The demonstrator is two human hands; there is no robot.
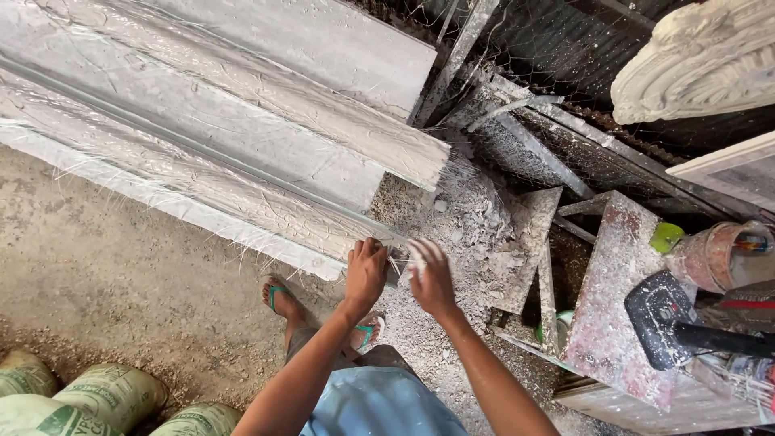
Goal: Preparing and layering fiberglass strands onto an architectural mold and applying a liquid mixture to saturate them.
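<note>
Left hand (pixel 366 270) is clamped down over the near end of the long plaster cornice casting (pixel 218 153), fingers curled over the top edge right where the thin metal strip (pixel 242 165) running along its length comes to an end. Right hand (pixel 430 274) is just beside it, a bit past the end of the casting, palm turned toward it with the fingers loosely spread; it's blurred, so I honestly can't tell if it's gripping anything or only brushing the loose fibres sticking out there. So the casting sits directly ahead of both hands and stretches away up and to the left, lying at a slant above the dirt floor (pixel 105 274). It's greyish white, stepped in profile with several long ridges, rough on the surface with fibre strands pressed into it and a ragged fringe hanging off the lower edge. Below the hands you can see the person's feet in green flip-flops (pixel 278 297), and a heap of plaster rubble (pixel 472 222) just to the right. Further right is a splattered worktop (pixel 613 282) with a black mallet (pixel 662 319) on it, and green sacks (pixel 113 396) sit at the floor's near left corner.
</note>
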